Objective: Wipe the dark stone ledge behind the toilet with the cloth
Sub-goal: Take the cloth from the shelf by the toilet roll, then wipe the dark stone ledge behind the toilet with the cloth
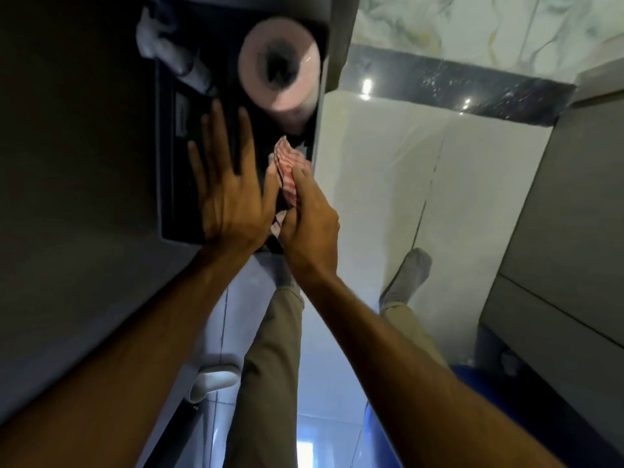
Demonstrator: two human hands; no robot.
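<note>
The dark stone ledge (175, 204) runs up the middle left of the view, seen from above. My left hand (226, 190) lies flat on it with its fingers spread and holds nothing. Just to its right, my right hand (310, 224) grips a red-and-white checked cloth (287, 163) and presses it against the ledge's right edge. Part of the cloth is hidden under my fingers.
A pink toilet-paper roll (280, 65) stands on the ledge beyond my hands, with a white spray fitting (169, 49) at its far left. A pale tiled wall (388, 184) drops away to the right. My legs and socked feet (408, 275) stand on the floor below.
</note>
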